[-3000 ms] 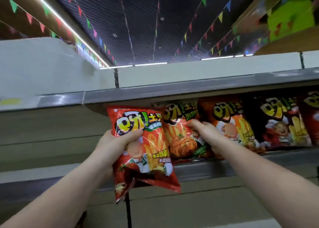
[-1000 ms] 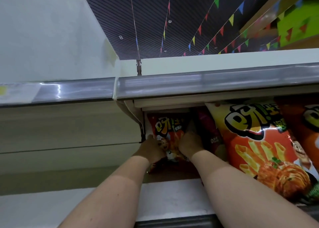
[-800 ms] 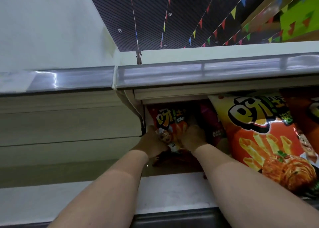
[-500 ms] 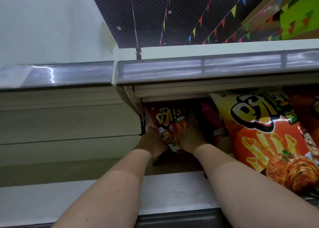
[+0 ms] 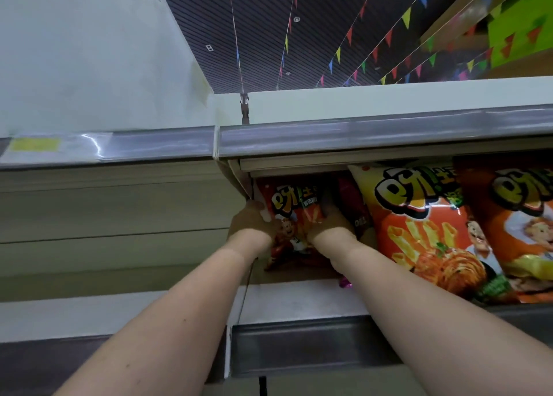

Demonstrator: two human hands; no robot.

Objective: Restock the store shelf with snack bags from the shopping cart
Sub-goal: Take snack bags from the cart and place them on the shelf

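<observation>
Our left hand (image 5: 253, 220) held the left edge of the red bag (image 5: 294, 216), fingers curled on it, likely to keep it standing at the back of the shelf (image 5: 299, 301). Our right hand (image 5: 330, 223) pressed its right side; we could not tell if those fingers curled. The bag looked shiny and crinkly. Beside it stood a puffy orange bag (image 5: 419, 225).

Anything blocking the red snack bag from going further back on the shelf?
Nothing visible does. The red snack bag stands at the shelf's left end, gripped by the left hand and the right hand. A purple bag sits close on its right, beside it rather than in its path. The space behind the bag is hidden.
</observation>
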